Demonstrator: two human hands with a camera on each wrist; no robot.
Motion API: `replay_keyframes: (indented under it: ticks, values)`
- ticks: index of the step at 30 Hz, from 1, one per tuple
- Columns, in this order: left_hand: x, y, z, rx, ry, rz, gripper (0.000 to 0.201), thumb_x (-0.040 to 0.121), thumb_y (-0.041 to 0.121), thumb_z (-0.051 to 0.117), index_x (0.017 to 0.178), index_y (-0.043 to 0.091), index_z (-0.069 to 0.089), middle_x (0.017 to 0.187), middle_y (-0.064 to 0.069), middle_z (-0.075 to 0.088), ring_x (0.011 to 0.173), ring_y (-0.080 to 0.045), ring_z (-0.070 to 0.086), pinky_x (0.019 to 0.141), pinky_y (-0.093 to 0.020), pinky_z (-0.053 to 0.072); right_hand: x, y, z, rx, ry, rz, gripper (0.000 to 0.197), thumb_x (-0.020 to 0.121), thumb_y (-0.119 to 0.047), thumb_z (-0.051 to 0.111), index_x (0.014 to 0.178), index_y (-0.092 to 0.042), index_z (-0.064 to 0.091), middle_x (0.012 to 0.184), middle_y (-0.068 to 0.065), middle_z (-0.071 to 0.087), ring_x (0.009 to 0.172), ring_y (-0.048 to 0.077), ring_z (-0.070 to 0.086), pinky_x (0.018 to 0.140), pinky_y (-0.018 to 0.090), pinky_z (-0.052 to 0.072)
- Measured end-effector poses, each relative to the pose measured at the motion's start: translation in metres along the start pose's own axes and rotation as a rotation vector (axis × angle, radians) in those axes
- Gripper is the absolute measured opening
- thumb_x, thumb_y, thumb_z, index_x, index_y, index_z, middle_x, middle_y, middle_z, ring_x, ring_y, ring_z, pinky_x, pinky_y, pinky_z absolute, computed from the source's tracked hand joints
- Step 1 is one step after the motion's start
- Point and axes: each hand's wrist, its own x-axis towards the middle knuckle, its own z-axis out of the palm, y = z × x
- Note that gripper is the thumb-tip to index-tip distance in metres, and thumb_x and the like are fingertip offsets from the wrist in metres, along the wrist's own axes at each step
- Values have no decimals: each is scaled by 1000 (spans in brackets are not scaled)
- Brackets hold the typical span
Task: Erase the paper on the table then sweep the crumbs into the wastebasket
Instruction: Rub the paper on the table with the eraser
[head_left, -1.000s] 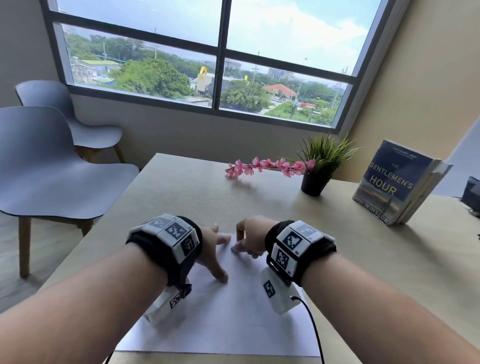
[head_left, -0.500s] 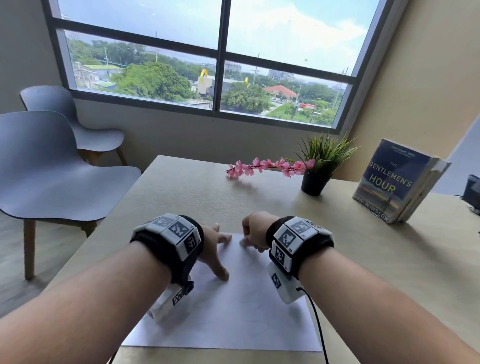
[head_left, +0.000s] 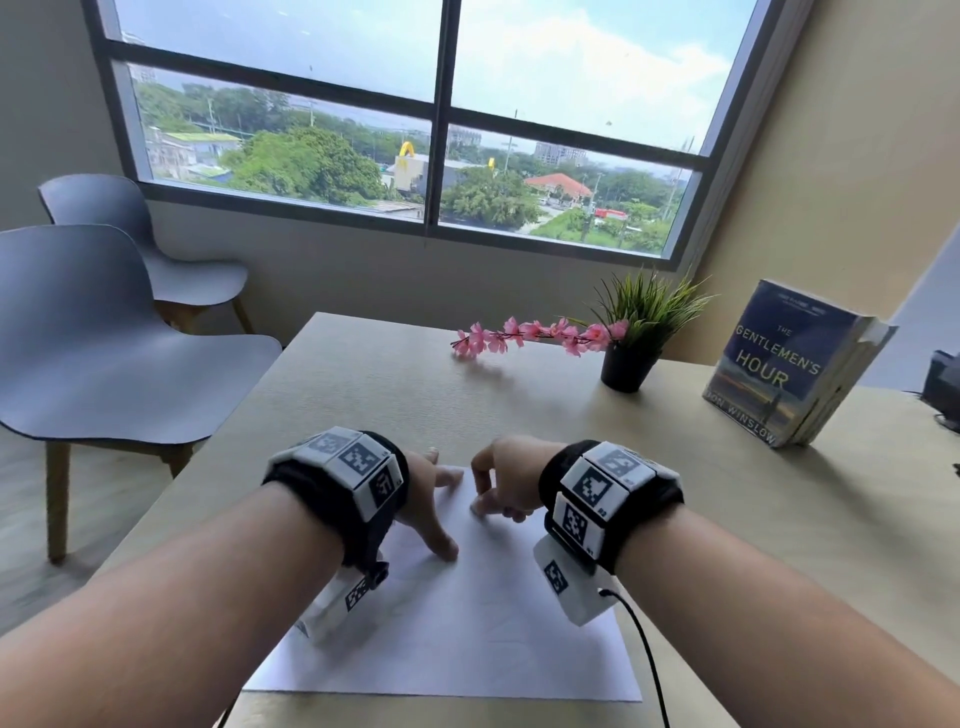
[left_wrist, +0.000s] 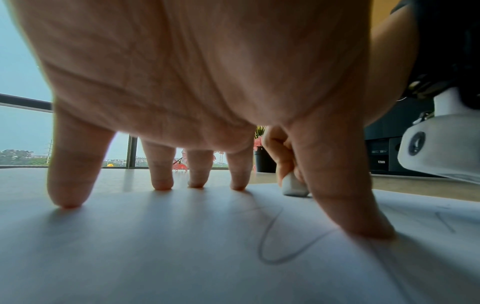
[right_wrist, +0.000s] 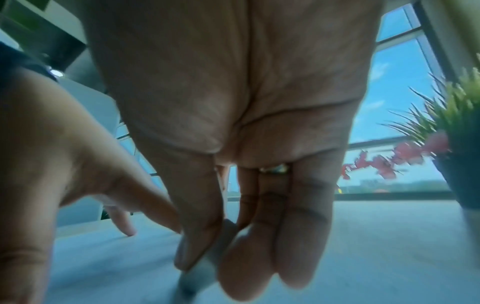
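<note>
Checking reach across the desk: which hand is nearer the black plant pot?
Right. The right hand, pinching a white eraser, is on the pot's side of the white paper sheet; the left hand presses the sheet farther away.

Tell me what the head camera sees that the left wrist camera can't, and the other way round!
Only the head view shows the book, the grey chairs and the whole sheet of paper. Only the left wrist view shows the white eraser pinched in the right hand, and the pencil loop on the paper. Both show the left hand with its fingertips spread on the paper, and the potted plant with pink flowers.
</note>
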Motion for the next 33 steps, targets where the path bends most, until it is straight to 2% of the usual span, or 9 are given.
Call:
replay_keyframes:
  ticks: [7,15,19,20,24,26,28,30,33]
  values:
    - [-4,3,-2,-23,0,1,106,68,70,65,150,41,4,161,6,-6,147,-22,14,118,-42,21,-3,12,-7,-118,46,28,17,95,-26,59,83,-15,53,73,0,60,77,16,57,51,17,37]
    - [-3,3,-3,-21,-11,2,106,67,70,65,149,42,4,161,7,-7,147,-22,13,118,-42,20,-9,18,-9,-61,-1,76,17,93,-29,62,89,-14,55,65,-4,59,55,11,53,54,20,42]
    - [-2,2,-2,-12,-14,0,107,67,71,65,149,43,4,161,6,-7,147,-22,14,118,-43,21,-12,7,-6,-284,-6,50,29,98,-23,53,73,-13,43,108,12,68,71,20,50,47,18,30]
    - [-1,2,-2,-10,-17,0,107,66,72,65,149,43,3,161,6,-8,147,-22,15,117,-43,22,-11,3,-3,-296,-15,26,24,98,-22,53,77,-11,47,108,12,69,72,19,50,46,18,30]
    - [0,0,-2,-8,-25,4,108,65,73,64,149,43,2,160,7,-8,147,-21,13,117,-44,23,-15,2,-2,-73,-40,34,19,94,-29,59,99,-10,60,68,-2,61,54,12,54,51,19,41]
    - [0,0,-3,-7,-25,4,108,66,73,64,149,42,2,160,7,-8,148,-21,11,118,-45,20,-14,8,-8,-140,-7,68,19,95,-29,59,86,-12,55,75,1,63,62,16,54,50,18,38]
    - [0,1,-3,-10,-27,4,108,66,72,64,149,42,1,160,7,-9,148,-21,11,118,-44,20,-14,7,-10,-256,28,87,30,96,-25,56,71,-15,43,101,11,69,77,19,50,47,18,31]
    - [0,0,-2,-3,-24,4,108,67,72,64,149,42,1,160,7,-9,148,-21,11,118,-44,20,-13,1,-6,-275,26,55,30,97,-20,53,70,-14,41,113,13,68,81,19,49,47,18,31]
    - [2,-1,-1,11,-19,4,110,64,76,63,148,45,0,160,7,-8,147,-21,14,117,-44,22,-16,-11,3,-188,-20,-37,13,96,-20,54,96,-8,60,86,7,69,71,18,57,49,18,37]
